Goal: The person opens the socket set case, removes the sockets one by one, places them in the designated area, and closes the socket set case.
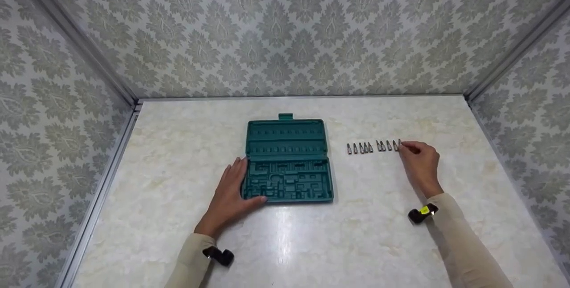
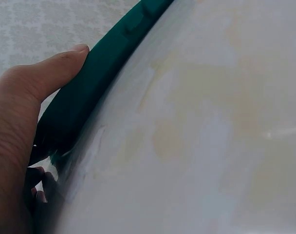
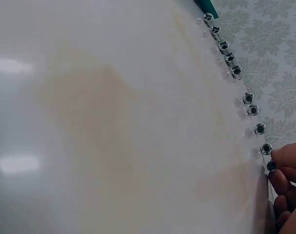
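Observation:
My left hand (image 1: 230,192) rests at the front left corner of an open green plastic tool case (image 1: 287,127). Its fingers lie straight along the left side, and the thumb (image 2: 65,68) lies on the front wall. Several small metal socket bits (image 1: 366,147) stand in a row on the table right of the case, their round socket ends showing in the right wrist view. At the row's right end, my right hand (image 1: 421,163) pinches the last socket bit (image 3: 271,166) between thumb and finger. Part of that bit is hidden by the fingers.
The case lies flat with its lid folded back and a latch tab (image 1: 285,116) at the far edge. Moulded recesses (image 1: 285,183) in its near half hold nothing visible. A pale marbled table (image 1: 356,243) is enclosed by patterned wall panels (image 1: 276,25).

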`<state>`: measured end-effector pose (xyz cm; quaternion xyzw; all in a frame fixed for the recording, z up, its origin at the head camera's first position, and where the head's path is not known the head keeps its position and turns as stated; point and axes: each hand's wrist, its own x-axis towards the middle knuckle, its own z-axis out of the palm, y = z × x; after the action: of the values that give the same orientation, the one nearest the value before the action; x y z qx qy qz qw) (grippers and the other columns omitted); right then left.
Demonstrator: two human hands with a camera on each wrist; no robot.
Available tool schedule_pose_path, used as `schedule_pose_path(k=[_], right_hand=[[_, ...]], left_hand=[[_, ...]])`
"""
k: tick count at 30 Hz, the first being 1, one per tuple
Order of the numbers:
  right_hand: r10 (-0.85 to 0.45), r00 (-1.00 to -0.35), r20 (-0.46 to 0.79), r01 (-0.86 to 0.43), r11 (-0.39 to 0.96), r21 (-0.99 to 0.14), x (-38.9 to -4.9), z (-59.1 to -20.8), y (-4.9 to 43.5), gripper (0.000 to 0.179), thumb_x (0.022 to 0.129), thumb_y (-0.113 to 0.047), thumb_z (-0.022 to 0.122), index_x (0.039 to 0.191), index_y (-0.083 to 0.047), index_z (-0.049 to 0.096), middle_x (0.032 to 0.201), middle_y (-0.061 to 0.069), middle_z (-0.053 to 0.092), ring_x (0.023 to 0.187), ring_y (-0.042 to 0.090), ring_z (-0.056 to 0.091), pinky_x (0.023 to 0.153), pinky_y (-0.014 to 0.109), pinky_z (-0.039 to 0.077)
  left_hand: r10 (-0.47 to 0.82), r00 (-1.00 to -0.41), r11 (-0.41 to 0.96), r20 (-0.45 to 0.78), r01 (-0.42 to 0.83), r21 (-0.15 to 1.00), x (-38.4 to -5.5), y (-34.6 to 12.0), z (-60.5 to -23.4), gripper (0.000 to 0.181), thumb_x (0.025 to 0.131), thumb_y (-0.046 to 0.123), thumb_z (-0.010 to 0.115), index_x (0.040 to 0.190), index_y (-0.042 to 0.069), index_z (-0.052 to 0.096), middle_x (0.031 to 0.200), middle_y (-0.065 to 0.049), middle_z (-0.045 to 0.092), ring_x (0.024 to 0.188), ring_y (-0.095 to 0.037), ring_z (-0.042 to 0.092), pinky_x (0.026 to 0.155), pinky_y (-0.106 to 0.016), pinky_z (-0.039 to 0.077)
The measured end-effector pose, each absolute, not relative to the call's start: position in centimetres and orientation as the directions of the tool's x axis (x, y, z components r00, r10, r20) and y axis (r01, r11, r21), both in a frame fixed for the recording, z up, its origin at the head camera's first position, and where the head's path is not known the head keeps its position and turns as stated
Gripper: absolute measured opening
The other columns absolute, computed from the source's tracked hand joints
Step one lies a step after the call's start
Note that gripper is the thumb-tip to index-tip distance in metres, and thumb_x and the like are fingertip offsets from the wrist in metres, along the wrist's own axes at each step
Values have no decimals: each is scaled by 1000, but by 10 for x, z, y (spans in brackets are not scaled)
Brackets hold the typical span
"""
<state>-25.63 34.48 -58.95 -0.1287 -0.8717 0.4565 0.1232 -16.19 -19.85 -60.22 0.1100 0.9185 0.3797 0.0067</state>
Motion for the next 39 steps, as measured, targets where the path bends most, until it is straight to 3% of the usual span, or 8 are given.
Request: schedule_pose_path(k=[12, 18, 22, 29, 34, 39], right_hand=[[353, -934, 60, 148, 534, -832, -258, -589, 340, 31, 107, -31, 72, 123, -7, 82, 114, 11, 74, 98, 22, 67, 78, 28, 54], [373, -928, 22, 179, 496, -850, -258, -581, 337, 40, 107, -35, 69, 133, -6, 79, 117, 11, 72, 100, 21, 66, 78, 27, 56], [361, -926, 111, 101, 519, -849, -260, -572, 329, 36, 106, -28, 72, 130, -2, 79, 113, 15, 73, 99, 21, 63, 82, 28, 51], [206, -944, 259, -99, 572, -815, -269, -561, 305, 31, 105, -19, 78, 126, 3, 79, 109, 18, 77, 101, 22, 60, 84, 31, 46], [116, -954, 275, -164, 568, -806, -274, -557, 288, 29, 104, -17, 78, 126, 3, 79, 112, 19, 78, 102, 24, 63, 83, 29, 47], [60, -967, 246, -169, 570, -804, -280, -555, 275, 30, 105, -19, 78, 128, 1, 79, 116, 17, 77, 105, 27, 64, 86, 36, 50]], left_hand=[[199, -979, 700, 46, 174, 692, -162, -198, -601, 129, 84, 72, 84, 178, 14, 18, 184, -12, 15, 171, -35, 8, 137, -57, 8], [200, -978, 694, 53, 179, 698, -162, -198, -603, 129, 84, 74, 83, 178, 15, 17, 185, -10, 16, 171, -34, 9, 137, -56, 9], [195, -979, 694, 58, 180, 698, -163, -198, -604, 129, 84, 75, 82, 179, 17, 17, 185, -10, 16, 171, -33, 9, 137, -56, 9], [186, -981, 692, 54, 170, 702, -161, -199, -602, 129, 84, 72, 84, 179, 16, 17, 184, -11, 16, 171, -35, 9, 137, -57, 10], [182, -982, 702, 50, 165, 693, -162, -197, -601, 128, 84, 68, 86, 178, 13, 20, 184, -13, 19, 170, -36, 11, 137, -57, 12], [171, -985, 703, 30, 144, 696, -162, -196, -600, 129, 83, 67, 87, 178, 13, 20, 184, -12, 17, 170, -37, 9, 137, -58, 12]])
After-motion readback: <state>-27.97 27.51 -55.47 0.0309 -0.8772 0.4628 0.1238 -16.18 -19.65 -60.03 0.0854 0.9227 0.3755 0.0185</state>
